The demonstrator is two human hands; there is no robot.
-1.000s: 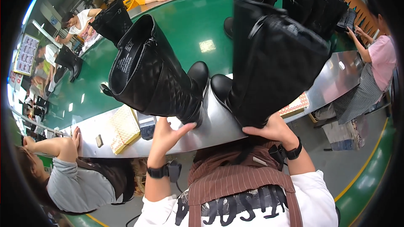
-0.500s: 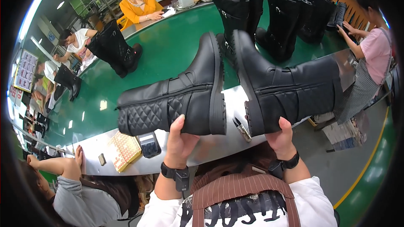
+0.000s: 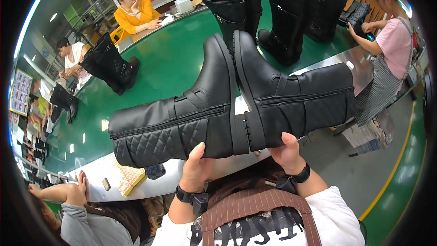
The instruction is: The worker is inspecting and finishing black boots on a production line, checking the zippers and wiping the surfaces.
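In my left hand (image 3: 198, 168) is a tall black boot (image 3: 191, 114), lying on its side with its quilted shaft pointing left. My right hand (image 3: 287, 156) grips the matching black boot (image 3: 282, 98), whose shaft points right. Each hand cups its boot from below near the heel, thumb up on the near side and the other fingers hidden underneath. The two soles face each other, heels pressed together, with a narrow gap at the arch. Zips run along both shafts, and straps cross the ankles. Both boots are held above the bench.
Several black boots (image 3: 284, 23) stand on the green belt (image 3: 168, 70) beyond, with another pair (image 3: 109, 64) at left. A patterned yellow box (image 3: 132, 180) and a phone (image 3: 155, 171) lie on the metal ledge (image 3: 98, 190). One person (image 3: 395, 41) handles a boot at right; others sit around the belt.
Both boots have come together, the right one moving left, so the wide gap between their soles has closed at the heels. The view has shifted slightly.
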